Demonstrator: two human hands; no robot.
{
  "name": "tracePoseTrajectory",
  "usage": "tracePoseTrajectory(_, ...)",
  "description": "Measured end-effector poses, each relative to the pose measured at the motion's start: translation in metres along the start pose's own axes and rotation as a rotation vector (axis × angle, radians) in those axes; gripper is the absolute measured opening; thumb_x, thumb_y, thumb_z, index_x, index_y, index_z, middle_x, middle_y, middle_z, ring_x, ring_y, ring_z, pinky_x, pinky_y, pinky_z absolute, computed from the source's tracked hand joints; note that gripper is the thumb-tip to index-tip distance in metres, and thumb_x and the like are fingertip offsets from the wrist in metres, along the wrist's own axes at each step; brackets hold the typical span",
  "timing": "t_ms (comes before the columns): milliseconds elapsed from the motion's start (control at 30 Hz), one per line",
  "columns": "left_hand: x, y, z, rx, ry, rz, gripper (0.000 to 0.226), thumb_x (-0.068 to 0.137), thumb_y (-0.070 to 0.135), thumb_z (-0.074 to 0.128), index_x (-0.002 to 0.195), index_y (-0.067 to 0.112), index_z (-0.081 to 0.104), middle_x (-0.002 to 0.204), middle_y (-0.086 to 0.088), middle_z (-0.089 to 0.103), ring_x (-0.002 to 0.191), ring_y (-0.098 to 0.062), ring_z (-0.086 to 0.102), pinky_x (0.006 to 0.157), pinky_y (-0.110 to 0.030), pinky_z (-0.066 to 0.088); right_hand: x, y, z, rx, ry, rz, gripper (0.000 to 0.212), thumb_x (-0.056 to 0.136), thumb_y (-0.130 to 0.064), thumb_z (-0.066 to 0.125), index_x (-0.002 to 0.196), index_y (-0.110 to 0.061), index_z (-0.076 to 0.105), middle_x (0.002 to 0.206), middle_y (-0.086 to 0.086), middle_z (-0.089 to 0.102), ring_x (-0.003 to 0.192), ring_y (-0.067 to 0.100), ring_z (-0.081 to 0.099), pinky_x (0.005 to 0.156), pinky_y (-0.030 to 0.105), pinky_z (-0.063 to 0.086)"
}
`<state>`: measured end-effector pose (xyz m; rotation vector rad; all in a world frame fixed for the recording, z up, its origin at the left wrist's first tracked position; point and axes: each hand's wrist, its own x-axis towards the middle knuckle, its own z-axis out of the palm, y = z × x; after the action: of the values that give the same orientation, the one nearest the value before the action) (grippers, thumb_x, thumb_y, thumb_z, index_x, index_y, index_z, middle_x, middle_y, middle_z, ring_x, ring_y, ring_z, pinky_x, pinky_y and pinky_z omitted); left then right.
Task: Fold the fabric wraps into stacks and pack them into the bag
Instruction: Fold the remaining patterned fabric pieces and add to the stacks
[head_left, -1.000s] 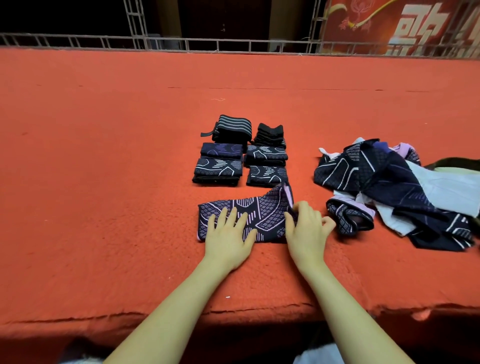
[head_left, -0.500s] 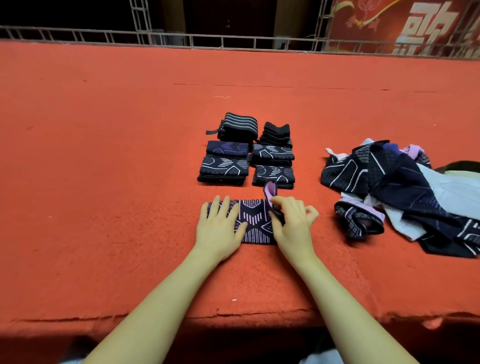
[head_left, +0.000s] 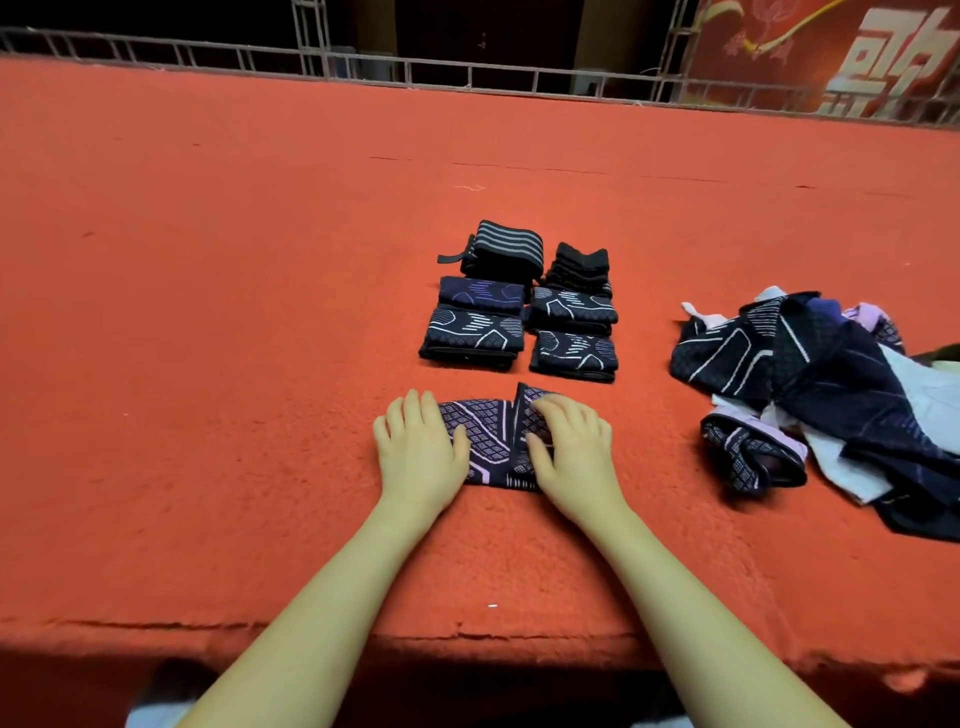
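large pale characters, cut off, on the red banner (head_left: 831, 57)
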<state>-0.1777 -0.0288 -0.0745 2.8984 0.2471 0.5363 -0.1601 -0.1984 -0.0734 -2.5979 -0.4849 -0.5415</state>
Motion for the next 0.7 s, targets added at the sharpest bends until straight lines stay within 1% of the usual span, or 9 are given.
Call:
tracePoseTrajectory(67,0.001,-0.002,0.003,-0.008,0.005,-0.024,0.057,0.075,0.042,0.036,0.092,-0.002,0.067,0.105,-0.024,0.066,0.094,-0.04,0.062,0.078,-0.047,0.049,0.003,0.003,-0.001,-0.128,-0.241,0.035,0.064,0.094,-0.042,0.036,0.149,-0.013,0.025,0.158,0.004,0.019,0.144,0.024,0.016,0.112,0.034,0.008)
tracePoseTrajectory(133,0.002,-0.002,0.008,-0.005,0.012,-0.009,0.049,0.076,0.04,0.041,0.089,0.001,0.067,0.103,-0.022,0.066,0.092,-0.039,0.062,0.077,-0.047,0.049,0.004,0.006,0.001,-0.211,-0.396,0.007,0.064,0.097,-0.047,0.024,0.153,-0.021,0.007,0.16,-0.001,-0.001,0.147,0.018,-0.004,0.115,0.034,-0.006)
tracePoseTrajectory(233,0.006,-0.002,0.02,-0.097,0.048,0.054,0.026,0.079,0.024,0.061,0.099,0.007,0.067,0.109,-0.017,0.066,0.1,-0.039,0.059,0.084,-0.049,0.042,0.002,0.007,0.0,-0.241,-0.474,-0.018,0.058,0.1,-0.047,0.022,0.153,-0.027,0.006,0.16,-0.006,-0.003,0.146,0.013,-0.008,0.115,0.036,-0.013)
tracePoseTrajectory(300,0.006,0.0,0.024,-0.172,0.056,0.055,0.021,0.086,0.017,0.054,0.103,0.013,0.066,0.11,-0.009,0.066,0.106,-0.036,0.055,0.088,-0.047,0.032,0.0,0.008,-0.001,-0.259,-0.489,-0.047,0.058,0.099,-0.05,0.019,0.153,-0.03,0.008,0.16,-0.01,-0.001,0.146,0.01,-0.006,0.114,0.038,-0.013)
tracePoseTrajectory(400,0.006,0.006,0.02,-0.182,0.012,0.028,0.027,0.094,0.015,0.045,0.119,0.018,0.056,0.111,-0.003,0.063,0.108,-0.031,0.051,0.09,-0.042,0.024,-0.005,0.009,-0.005,-0.25,-0.498,-0.092,0.078,0.081,-0.066,-0.002,0.152,-0.033,0.01,0.159,-0.012,0.002,0.146,0.009,-0.005,0.113,0.04,-0.014)
tracePoseTrajectory(500,0.01,0.005,0.017,-0.153,0.012,-0.049,0.042,0.094,0.021,0.051,0.134,0.01,0.046,0.117,-0.009,0.059,0.109,-0.034,0.05,0.092,-0.043,0.022,-0.011,0.011,-0.005,-0.258,-0.474,-0.143,0.1,0.067,-0.085,-0.009,0.151,-0.035,0.011,0.159,-0.01,0.003,0.147,0.015,-0.003,0.112,0.041,-0.014)
tracePoseTrajectory(533,0.011,0.004,0.017,-0.142,0.015,-0.079,0.042,0.091,0.023,0.056,0.129,0.005,0.051,0.114,-0.014,0.059,0.107,-0.037,0.051,0.092,-0.045,0.024,-0.012,0.011,-0.005,-0.266,-0.466,-0.152,0.103,0.065,-0.085,-0.014,0.151,-0.035,0.011,0.159,-0.009,0.003,0.147,0.016,-0.003,0.111,0.04,-0.015)
tracePoseTrajectory(600,0.012,0.004,0.019,-0.095,0.024,-0.084,0.031,0.086,0.022,0.064,0.107,0.0,0.063,0.102,-0.021,0.06,0.098,-0.04,0.052,0.087,-0.048,0.031,-0.012,0.012,-0.004,-0.272,-0.458,-0.156,0.105,0.062,-0.081,-0.023,0.151,-0.036,0.011,0.16,-0.008,0.004,0.147,0.018,-0.003,0.11,0.039,-0.015)
tracePoseTrajectory(700,0.012,0.001,0.023,-0.091,0.095,-0.02,0.014,0.082,0.017,0.068,0.089,0.005,0.066,0.093,-0.019,0.062,0.09,-0.039,0.054,0.081,-0.046,0.032,-0.01,0.015,-0.002,-0.259,-0.47,-0.186,0.103,0.062,-0.076,-0.033,0.15,-0.042,0.009,0.16,-0.007,0.004,0.147,0.019,-0.001,0.11,0.035,-0.013)
